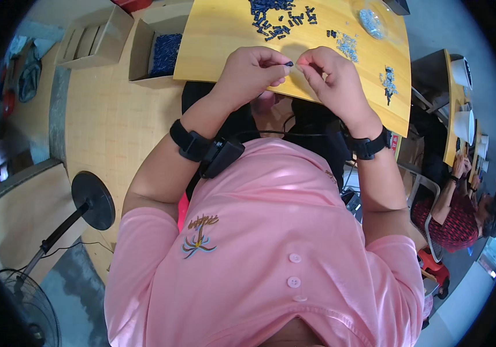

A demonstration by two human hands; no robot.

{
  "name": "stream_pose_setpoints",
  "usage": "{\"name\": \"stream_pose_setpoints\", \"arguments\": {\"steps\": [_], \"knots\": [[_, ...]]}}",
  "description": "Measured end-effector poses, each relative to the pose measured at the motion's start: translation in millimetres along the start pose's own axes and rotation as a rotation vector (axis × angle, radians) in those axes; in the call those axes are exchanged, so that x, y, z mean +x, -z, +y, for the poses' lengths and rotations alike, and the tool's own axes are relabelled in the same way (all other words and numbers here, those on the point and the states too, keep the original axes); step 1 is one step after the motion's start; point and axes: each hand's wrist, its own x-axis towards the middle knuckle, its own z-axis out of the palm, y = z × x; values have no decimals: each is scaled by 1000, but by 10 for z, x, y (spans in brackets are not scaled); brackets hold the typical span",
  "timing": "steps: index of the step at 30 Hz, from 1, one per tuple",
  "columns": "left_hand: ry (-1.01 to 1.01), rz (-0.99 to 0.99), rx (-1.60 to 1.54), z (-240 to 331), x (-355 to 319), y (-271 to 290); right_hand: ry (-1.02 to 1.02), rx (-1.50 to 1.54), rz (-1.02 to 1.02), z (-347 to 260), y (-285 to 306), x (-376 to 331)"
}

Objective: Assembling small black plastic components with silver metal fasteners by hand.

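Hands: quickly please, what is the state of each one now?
Left hand: closed, pinching a small dark part.
Right hand: closed; whether it holds anything cannot be told.

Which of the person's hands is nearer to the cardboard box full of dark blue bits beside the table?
The left hand. It is just right of the cardboard box, over the yellow table's near edge. The right hand is farther right, beyond the left one.

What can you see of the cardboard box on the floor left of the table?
The open cardboard box is plain brown and stands on the wooden floor against the left edge of the yellow table. Its flaps are open, and it holds a heap of small dark blue parts. A second, shallower box sits just left of it. Neither hand touches it.
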Motion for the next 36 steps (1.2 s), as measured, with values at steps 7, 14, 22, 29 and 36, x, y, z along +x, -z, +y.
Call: {"name": "stream_pose_setpoints", "arguments": {"steps": [7, 14, 22, 29, 36], "knots": [[-104, 4, 198, -21, 6, -47, 111, -118, -23, -36, 29, -7], [-103, -13, 266, -6, -3, -98, 147, -166, -67, -51, 95, -20], [-56, -8, 240, 47, -45, -121, 111, -129, -87, -92, 91, -35], [-140, 52, 301, 87, -45, -118, 132, -207, -20, -190, -4, -43], [-224, 58, 452, 159, -97, -92, 328, -304, -173, -216, 117, 52]]}}
